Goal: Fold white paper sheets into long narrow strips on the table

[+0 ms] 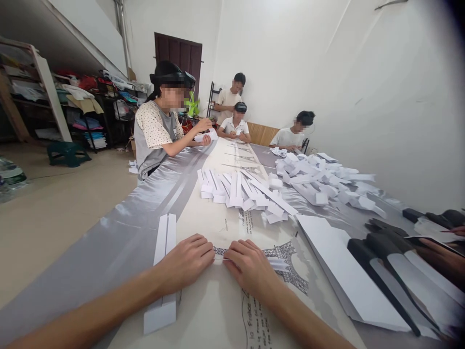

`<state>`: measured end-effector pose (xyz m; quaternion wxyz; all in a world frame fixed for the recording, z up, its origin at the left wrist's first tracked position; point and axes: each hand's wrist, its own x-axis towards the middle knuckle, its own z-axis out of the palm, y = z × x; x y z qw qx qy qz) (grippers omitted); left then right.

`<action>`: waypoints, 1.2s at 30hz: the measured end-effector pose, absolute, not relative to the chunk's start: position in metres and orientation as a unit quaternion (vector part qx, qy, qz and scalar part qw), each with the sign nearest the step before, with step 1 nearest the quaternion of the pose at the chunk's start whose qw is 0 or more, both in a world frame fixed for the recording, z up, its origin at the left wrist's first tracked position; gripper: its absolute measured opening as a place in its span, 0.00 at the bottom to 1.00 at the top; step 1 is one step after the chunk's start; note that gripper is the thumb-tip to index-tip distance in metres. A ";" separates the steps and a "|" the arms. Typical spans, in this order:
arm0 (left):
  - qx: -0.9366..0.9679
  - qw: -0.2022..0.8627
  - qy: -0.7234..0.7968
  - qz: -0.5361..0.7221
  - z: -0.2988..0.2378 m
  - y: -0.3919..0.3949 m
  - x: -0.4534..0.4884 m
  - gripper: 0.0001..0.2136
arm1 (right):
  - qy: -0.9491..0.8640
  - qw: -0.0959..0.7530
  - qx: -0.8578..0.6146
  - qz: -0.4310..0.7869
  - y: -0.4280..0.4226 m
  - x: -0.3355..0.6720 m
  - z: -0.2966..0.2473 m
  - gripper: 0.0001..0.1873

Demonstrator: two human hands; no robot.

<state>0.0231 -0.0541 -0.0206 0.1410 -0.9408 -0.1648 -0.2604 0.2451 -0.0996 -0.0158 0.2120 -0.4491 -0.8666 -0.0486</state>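
Observation:
My left hand (187,259) and my right hand (250,266) face each other low over the printed tablecloth, fingers curled and pinched. A thin white paper edge (218,259) shows between the fingertips, and a white paper flap (279,263) sticks out to the right of my right hand. It looks like one strip held by both hands, mostly hidden beneath them. Under my left wrist lies a folded white paper strip (160,315) with a long slot line. Beyond my hands is a pile of folded white paper boxes (236,189).
A larger heap of white paper pieces (327,177) spreads at right. Nearer are flat white sheets (348,271) and black-and-white folded items (392,266). A co-worker (160,121) stands at left holding white paper; other people sit or stand at the far end. A green stool (69,152) is on the floor.

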 end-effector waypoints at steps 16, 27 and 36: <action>-0.942 0.116 -0.161 -0.272 -0.013 -0.050 0.017 0.13 | -0.875 0.202 -0.438 -0.046 -0.100 0.246 -0.010 0.06; -0.953 0.102 -0.162 -0.235 -0.013 -0.043 0.015 0.11 | -0.860 0.217 -0.462 0.031 -0.092 0.253 -0.009 0.12; -0.941 -0.060 -0.218 -0.254 -0.003 -0.031 0.005 0.13 | -0.813 0.236 -0.502 0.178 -0.086 0.270 0.006 0.07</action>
